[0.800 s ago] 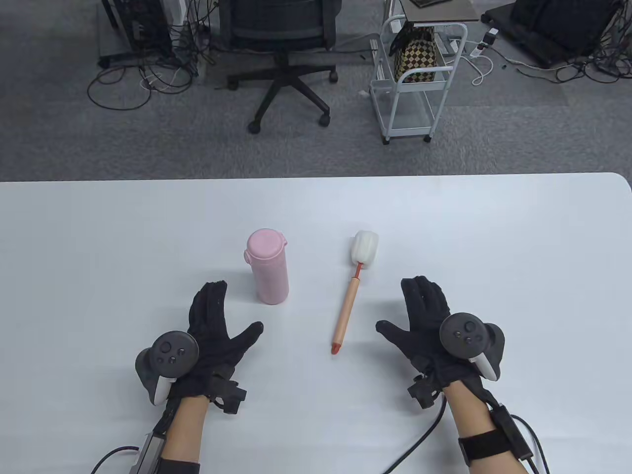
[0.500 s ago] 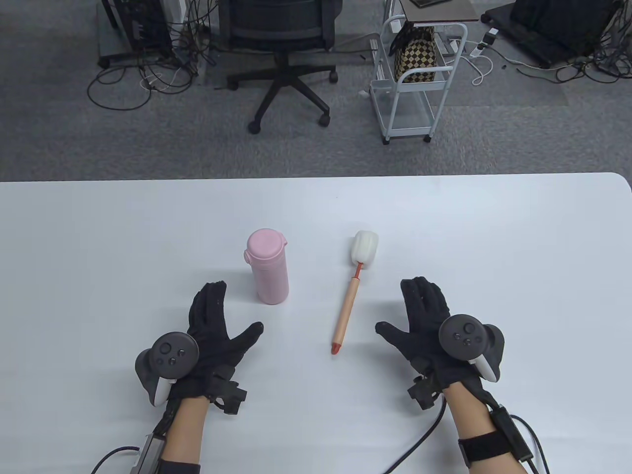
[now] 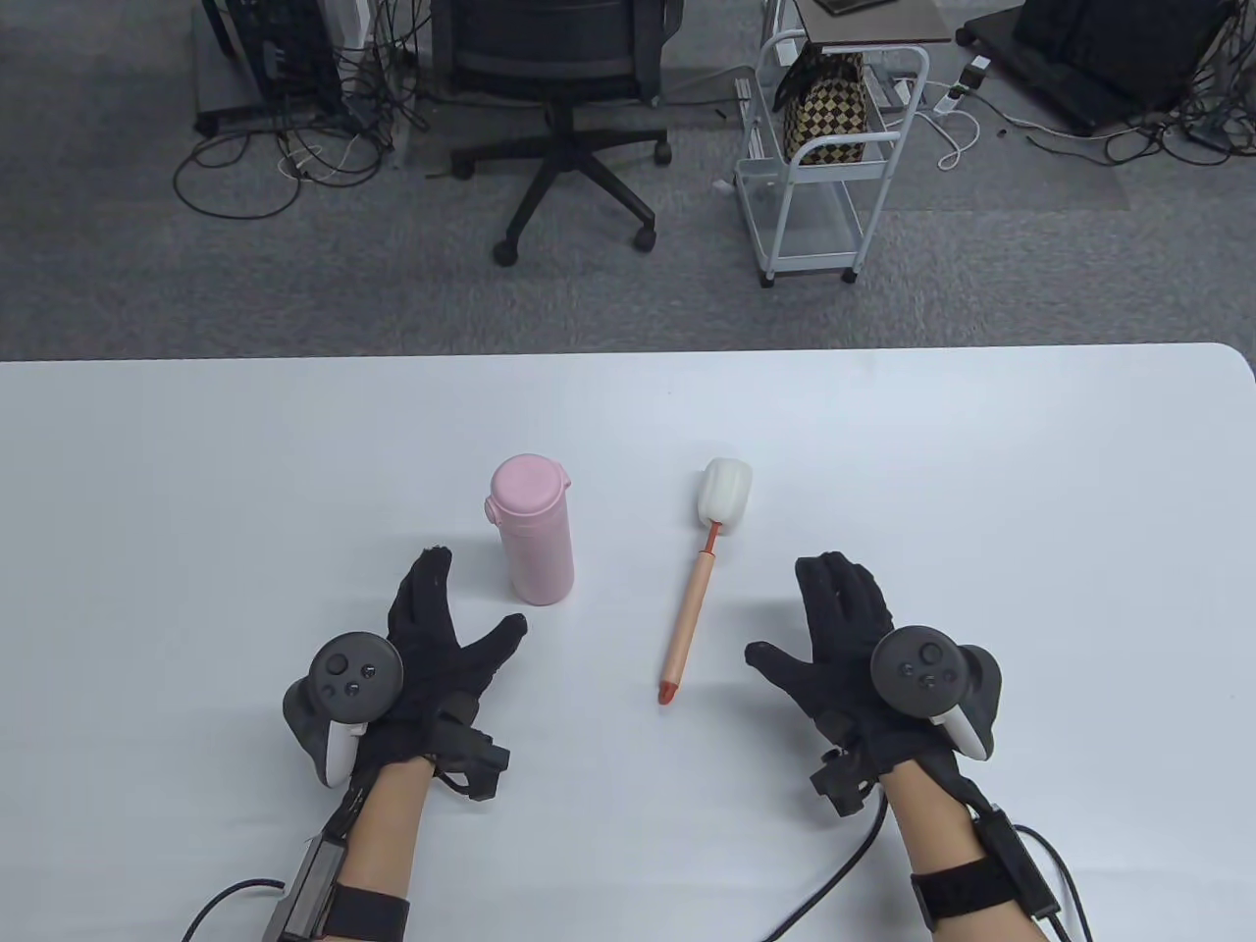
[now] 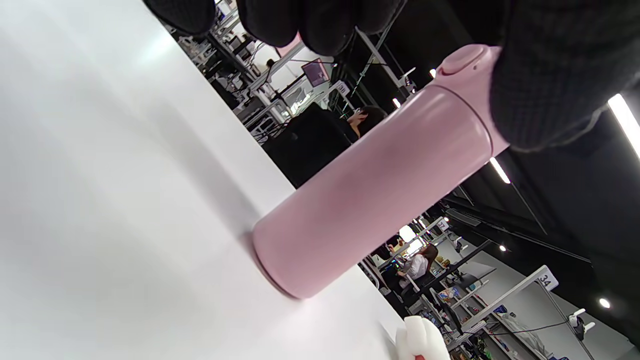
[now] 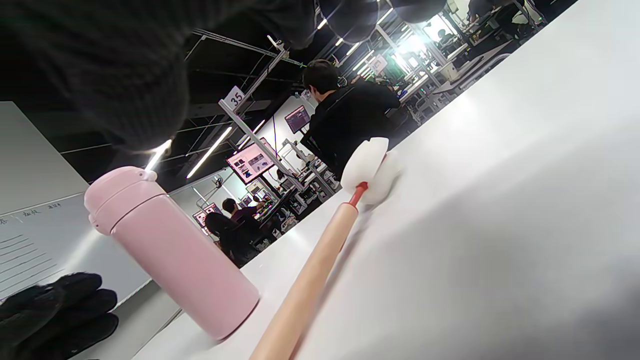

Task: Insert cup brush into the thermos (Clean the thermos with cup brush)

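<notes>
- A cup brush lies flat on the white desk, white sponge head at the far end, red tip toward the person.
- A pink thermos stands upright just left of the brush, lid closed, not touching it.
- The left hand hovers near the thermos base, palm down, fingers straight and together, thumb spread toward the thermos, holding nothing.
- The right hand sits right of the brush handle, fingers straight, thumb spread, holding nothing.
- A tracker is strapped on the back of each hand.
</notes>
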{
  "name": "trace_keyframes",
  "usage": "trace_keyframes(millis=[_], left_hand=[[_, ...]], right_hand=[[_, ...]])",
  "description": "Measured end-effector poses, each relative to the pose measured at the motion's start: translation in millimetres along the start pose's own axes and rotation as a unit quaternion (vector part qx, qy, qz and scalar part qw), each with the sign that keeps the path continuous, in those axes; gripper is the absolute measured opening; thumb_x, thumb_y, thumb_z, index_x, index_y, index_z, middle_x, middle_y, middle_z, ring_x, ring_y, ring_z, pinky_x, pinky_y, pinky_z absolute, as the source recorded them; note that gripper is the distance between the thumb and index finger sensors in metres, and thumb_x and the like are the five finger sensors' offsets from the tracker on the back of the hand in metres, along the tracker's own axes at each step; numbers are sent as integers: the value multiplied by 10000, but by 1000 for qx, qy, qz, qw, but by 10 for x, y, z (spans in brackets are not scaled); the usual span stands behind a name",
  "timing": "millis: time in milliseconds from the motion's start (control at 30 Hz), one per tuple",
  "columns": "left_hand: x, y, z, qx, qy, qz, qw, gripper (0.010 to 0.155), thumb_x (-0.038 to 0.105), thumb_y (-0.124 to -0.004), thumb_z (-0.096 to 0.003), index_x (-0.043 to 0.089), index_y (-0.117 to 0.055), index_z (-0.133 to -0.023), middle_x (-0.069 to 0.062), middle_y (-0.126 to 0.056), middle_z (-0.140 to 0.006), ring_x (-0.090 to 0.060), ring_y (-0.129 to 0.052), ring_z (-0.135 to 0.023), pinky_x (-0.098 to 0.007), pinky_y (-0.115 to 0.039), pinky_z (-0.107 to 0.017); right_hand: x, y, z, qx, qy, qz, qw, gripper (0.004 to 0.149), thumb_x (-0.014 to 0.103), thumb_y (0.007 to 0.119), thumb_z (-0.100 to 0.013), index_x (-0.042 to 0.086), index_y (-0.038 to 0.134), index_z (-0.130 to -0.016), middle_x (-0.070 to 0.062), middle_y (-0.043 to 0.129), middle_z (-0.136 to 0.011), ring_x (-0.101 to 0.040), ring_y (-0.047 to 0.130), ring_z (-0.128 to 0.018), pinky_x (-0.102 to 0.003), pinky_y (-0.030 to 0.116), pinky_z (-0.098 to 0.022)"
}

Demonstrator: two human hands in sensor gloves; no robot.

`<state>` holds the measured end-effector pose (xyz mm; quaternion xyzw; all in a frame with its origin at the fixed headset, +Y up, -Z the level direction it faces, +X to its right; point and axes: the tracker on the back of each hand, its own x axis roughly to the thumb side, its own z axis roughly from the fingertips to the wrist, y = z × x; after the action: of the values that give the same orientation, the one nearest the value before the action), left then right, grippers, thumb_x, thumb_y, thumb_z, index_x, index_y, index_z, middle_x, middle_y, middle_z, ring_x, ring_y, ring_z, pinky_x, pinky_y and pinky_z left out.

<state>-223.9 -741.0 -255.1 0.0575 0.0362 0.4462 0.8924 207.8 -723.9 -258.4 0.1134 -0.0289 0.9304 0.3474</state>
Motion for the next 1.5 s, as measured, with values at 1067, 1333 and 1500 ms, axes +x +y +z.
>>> trace_keyframes(millis=[1067, 1333, 1500], left_hand=[[-3, -616, -711, -27, 106, 34, 993, 995, 504, -1019, -349, 405, -308, -1039, 109, -524, -1182, -165, -588, -1139, -564, -454, -789], [110, -530, -598, -12, 43, 20, 999, 1022, 491, -1036, -316, 415, -337, -1058, 101, -516, -1176, -196, -688, -1066, -527, -520, -776], [267, -389, -382, -18, -4, 38, 999, 1037, 504, -1039, -300, 412, -333, -1055, 95, -512, -1169, -205, -676, -1076, -532, -515, -778]], right_hand=[[-36, -1, -16, 11, 7, -7, 1000, 964, 676, 823, -506, 159, 340, -1161, -195, 270, -1200, -554, 276, -1090, -729, 347, -711], [-33, 0, -17, 15, 6, -6, 1000, 964, 675, 823, -506, 160, 339, -1161, -193, 268, -1201, -554, 272, -1091, -730, 346, -711], [-16, 10, -15, 17, 3, -1, 1000, 963, 677, 822, -505, 161, 341, -1161, -194, 270, -1200, -555, 276, -1090, -729, 348, -712]])
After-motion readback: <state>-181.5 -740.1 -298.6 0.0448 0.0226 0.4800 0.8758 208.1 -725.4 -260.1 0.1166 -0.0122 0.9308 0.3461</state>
